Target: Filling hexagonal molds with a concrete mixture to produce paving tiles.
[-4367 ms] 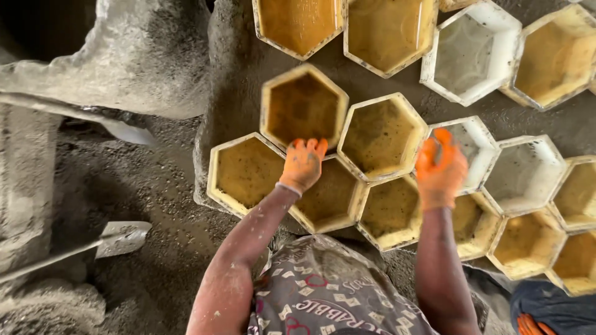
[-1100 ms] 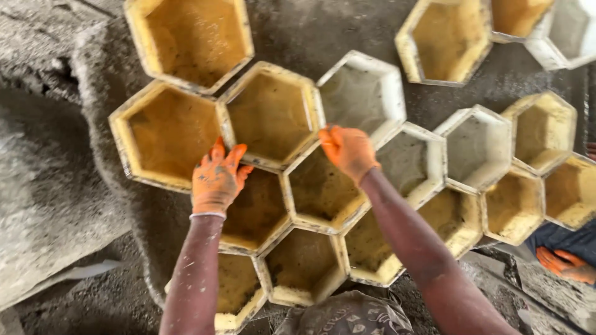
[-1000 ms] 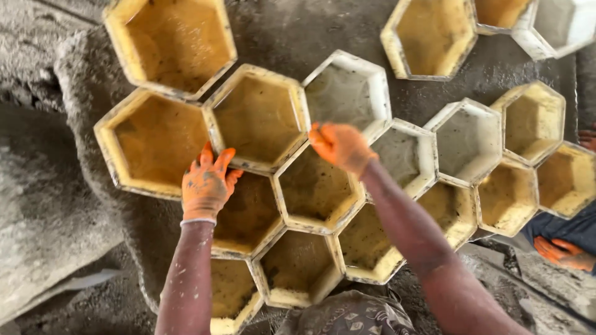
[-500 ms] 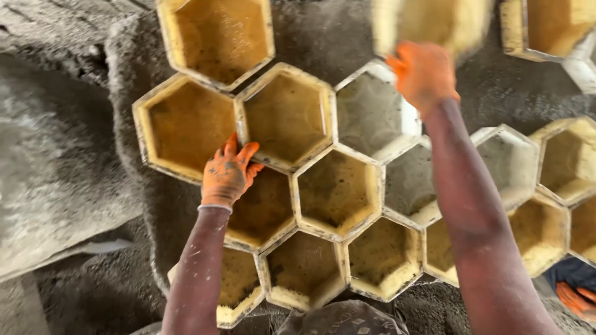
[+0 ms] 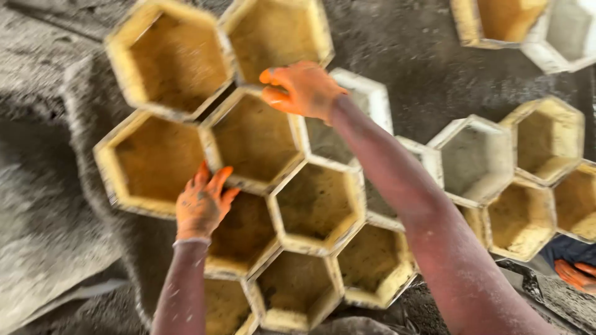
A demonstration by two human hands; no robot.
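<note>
Yellow hex moulds (image 5: 254, 139) on grey grnd | L hand (image 5: 202, 205) flat on rim, open | R hand (image 5: 304, 90) open, empty

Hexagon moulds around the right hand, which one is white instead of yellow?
The white mould directly under the right hand; its neighbours to the left are yellow.

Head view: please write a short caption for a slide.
Two orange-gloved hands, left and right, rest on yellow hexagonal moulds packed like honeycomb on grey ground.
</note>
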